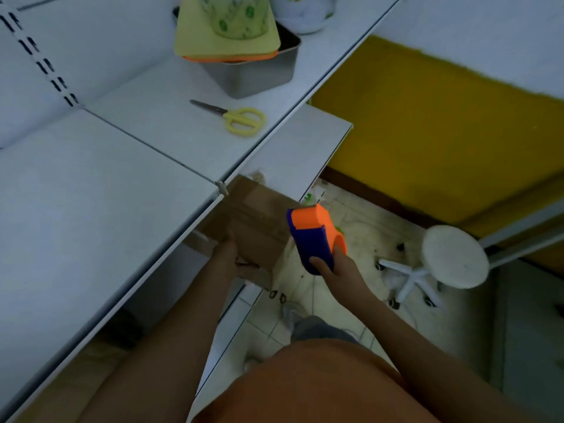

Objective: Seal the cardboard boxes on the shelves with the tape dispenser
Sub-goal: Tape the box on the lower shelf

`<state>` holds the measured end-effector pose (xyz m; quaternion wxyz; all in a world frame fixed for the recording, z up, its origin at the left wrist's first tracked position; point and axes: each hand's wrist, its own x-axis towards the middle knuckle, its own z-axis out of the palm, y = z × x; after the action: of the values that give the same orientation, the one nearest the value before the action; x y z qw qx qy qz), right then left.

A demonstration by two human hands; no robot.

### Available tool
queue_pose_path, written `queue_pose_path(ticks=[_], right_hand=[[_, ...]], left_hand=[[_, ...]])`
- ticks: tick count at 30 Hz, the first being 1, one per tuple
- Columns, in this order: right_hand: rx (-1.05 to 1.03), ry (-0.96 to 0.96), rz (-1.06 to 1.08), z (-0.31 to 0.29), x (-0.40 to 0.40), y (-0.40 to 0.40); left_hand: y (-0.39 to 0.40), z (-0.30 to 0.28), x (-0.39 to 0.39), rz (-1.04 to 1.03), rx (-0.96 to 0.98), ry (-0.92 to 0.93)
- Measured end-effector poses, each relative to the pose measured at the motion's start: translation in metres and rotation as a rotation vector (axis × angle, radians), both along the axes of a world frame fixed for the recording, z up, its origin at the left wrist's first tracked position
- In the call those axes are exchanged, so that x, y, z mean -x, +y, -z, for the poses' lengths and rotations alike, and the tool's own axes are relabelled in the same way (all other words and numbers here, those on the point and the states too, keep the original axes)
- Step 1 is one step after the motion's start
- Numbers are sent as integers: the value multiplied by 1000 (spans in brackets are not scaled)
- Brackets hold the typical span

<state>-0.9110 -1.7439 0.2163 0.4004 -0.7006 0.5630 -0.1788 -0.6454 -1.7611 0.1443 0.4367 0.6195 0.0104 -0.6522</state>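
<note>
White shelves (100,190) fill the left of my view, over tiled floor at lower center. At center a box (256,227) pokes out from the lower shelf, tape across its top. My left hand (235,257) grips its near edge, fingers curled. Just right, my right hand (332,264) wraps the orange-and-blue dispenser (314,236), which is beside the box. Above lie scissors (241,119) and a bin (253,71); a stool (451,257) stands right.
</note>
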Motion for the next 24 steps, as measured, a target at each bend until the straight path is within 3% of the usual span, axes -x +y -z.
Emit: queue_pose_path(ticks=[4,5,7,8,9,11,13,16,19,24], right_hand=[[127,147,-91,5,17,-1],[162,174,-117,5,20,-5],[221,235,-183,5,25,-14],[250,258,-214,5,28,-19],[276,270,-243,5,30,-24],[307,283,-294,5,35,-34],[331,268,-338,6,40,-43],[317,205,-414,3,46,-54],[248,171,-492,3,55,-64],[240,128,-635,3,64,-79]], left_hand=[[-12,-12,-1,123,-67,-139],[-9,-19,-2,216,-140,-280],[-2,-28,-9,444,-226,-729],[5,-36,-11,498,-134,-949],[12,-49,-9,487,40,-1057],[27,-79,5,479,441,-909],[33,-103,24,638,626,-700],[24,-114,41,822,767,-863],[17,-109,51,739,815,-959],[21,-106,70,595,692,-973]])
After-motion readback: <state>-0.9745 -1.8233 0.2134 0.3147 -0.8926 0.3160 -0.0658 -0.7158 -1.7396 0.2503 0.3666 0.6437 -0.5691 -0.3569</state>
